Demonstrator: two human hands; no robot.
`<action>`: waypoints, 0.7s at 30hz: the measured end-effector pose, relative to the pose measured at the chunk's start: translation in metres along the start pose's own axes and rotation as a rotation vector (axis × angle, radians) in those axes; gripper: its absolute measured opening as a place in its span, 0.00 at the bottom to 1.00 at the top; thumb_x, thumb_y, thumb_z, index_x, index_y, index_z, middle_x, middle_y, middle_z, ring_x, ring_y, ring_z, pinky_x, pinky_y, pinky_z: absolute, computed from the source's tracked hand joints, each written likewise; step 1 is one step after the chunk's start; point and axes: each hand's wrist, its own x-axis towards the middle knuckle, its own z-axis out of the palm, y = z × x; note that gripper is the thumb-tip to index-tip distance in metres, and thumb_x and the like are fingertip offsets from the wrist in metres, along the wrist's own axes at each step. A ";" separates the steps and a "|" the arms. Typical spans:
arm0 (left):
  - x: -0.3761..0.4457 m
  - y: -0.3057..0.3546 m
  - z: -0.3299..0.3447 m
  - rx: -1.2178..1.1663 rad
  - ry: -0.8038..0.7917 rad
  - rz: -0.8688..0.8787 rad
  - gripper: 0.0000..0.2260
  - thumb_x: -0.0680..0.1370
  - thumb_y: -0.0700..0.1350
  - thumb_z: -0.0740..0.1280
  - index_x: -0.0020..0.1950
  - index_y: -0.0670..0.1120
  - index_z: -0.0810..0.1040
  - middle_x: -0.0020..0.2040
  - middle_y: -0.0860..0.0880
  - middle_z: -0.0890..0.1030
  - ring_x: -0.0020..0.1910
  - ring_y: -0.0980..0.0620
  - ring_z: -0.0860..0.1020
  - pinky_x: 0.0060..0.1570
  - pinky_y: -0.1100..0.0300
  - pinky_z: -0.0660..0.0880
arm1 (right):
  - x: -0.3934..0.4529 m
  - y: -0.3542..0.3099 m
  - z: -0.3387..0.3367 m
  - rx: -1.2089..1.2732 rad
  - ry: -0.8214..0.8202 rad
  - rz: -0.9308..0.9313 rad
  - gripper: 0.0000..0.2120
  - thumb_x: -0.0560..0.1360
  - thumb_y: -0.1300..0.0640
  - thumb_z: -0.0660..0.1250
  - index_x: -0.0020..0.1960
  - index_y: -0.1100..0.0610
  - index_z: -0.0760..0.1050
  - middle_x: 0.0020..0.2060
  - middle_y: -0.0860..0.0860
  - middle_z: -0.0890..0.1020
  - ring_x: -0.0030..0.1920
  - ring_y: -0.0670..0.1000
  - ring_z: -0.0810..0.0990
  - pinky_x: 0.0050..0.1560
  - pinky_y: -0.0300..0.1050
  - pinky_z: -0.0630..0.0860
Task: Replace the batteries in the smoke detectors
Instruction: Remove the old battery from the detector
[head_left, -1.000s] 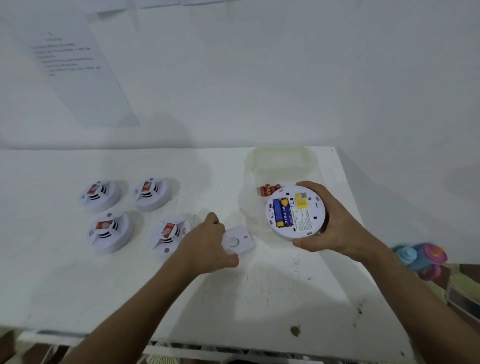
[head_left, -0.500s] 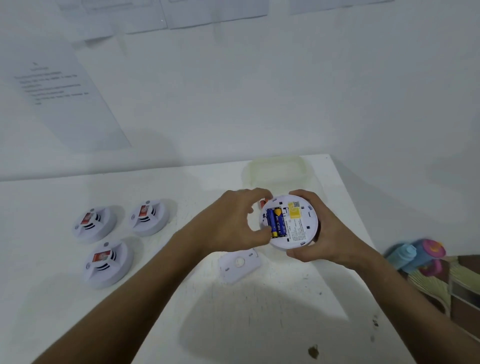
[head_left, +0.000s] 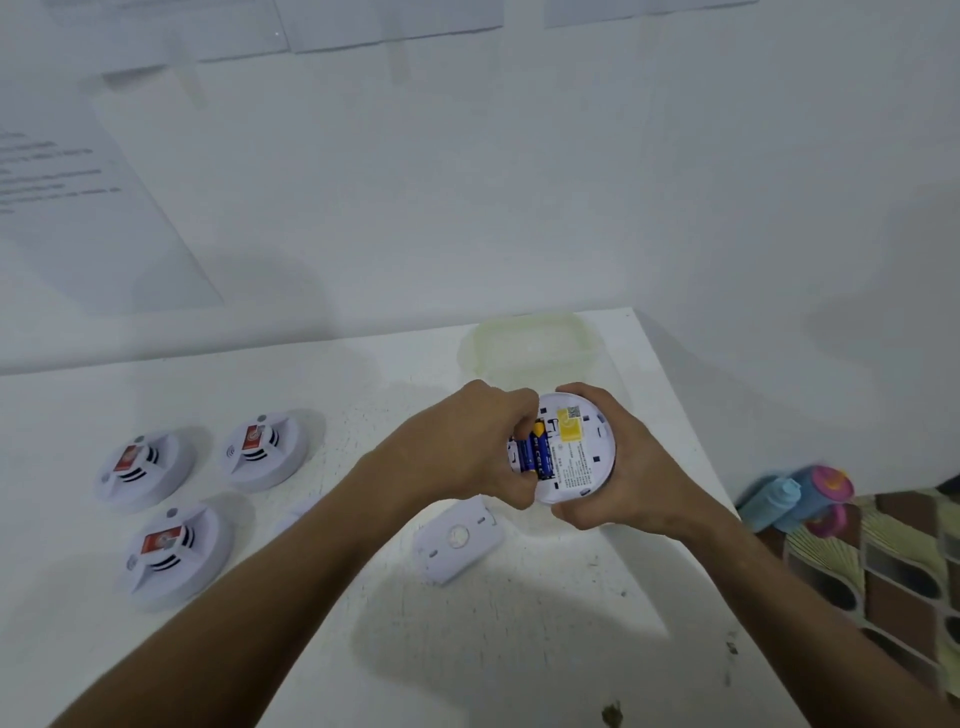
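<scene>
White walls with taped paper sheets stand behind a white bench (head_left: 467, 649). Near the middle, the right hand (head_left: 631, 467) wraps its fingers around a round smoke detector (head_left: 576, 452), back side up, above the bench. At its 9 o'clock side, the left hand (head_left: 467, 449) pinches its fingers on the blue batteries (head_left: 537, 454) in the open slot. A flat white cover (head_left: 457, 538) lies on the bench at 7 o'clock from it. Three more detectors (head_left: 176, 553) sit well apart at 9 o'clock.

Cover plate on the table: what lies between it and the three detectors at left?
In the head view, the left forearm crosses between the cover plate and the detectors.
</scene>
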 end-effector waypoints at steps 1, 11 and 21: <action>0.002 0.001 0.001 0.042 -0.011 0.016 0.18 0.68 0.52 0.76 0.48 0.50 0.69 0.44 0.54 0.76 0.38 0.54 0.75 0.32 0.64 0.72 | 0.000 0.002 0.000 -0.004 -0.002 0.005 0.40 0.56 0.61 0.78 0.65 0.51 0.68 0.55 0.49 0.78 0.56 0.52 0.79 0.54 0.44 0.79; 0.008 -0.001 0.012 0.071 -0.059 0.105 0.20 0.70 0.55 0.73 0.55 0.49 0.70 0.44 0.54 0.75 0.35 0.55 0.72 0.33 0.64 0.71 | -0.005 0.013 -0.010 -0.061 -0.089 0.027 0.42 0.57 0.65 0.79 0.67 0.49 0.68 0.56 0.43 0.79 0.58 0.51 0.79 0.55 0.42 0.79; 0.019 0.004 0.015 0.245 -0.079 0.127 0.16 0.72 0.52 0.70 0.49 0.49 0.65 0.37 0.53 0.70 0.33 0.54 0.68 0.33 0.60 0.70 | 0.003 0.013 -0.013 -0.088 -0.086 0.039 0.41 0.56 0.53 0.78 0.68 0.49 0.68 0.57 0.41 0.78 0.58 0.49 0.79 0.58 0.43 0.78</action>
